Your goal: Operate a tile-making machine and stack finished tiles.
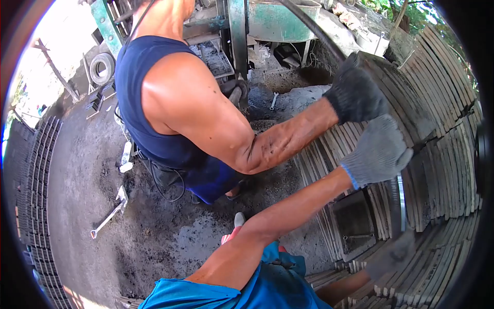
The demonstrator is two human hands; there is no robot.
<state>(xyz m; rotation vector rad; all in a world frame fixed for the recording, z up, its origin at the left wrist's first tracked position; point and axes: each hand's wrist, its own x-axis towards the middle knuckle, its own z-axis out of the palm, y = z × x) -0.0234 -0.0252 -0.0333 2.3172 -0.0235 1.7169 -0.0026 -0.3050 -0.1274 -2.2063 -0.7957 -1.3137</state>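
Observation:
My left hand (378, 152), in a grey knit glove with a blue cuff, is closed round a long metal bar (402, 203) at the right. My right hand (393, 255), also gloved and in shadow, is lower down, closed at the bar's near end; its fingers are partly hidden. A dark bar (316, 28) comes down from the top in line with my stretch, and the co-worker's dark-gloved hand (355, 90) grips it just beyond my left hand. Whether both stretches are one piece is hidden by the gloves.
A co-worker in a navy sleeveless top (159, 98) stands close ahead. Stacked boards (445, 170) fill the right side. A wrench (359, 237) lies on a dark plate, another (274, 101) by the green machine frame (238, 36). A white-handled tool (110, 213) lies on the floor.

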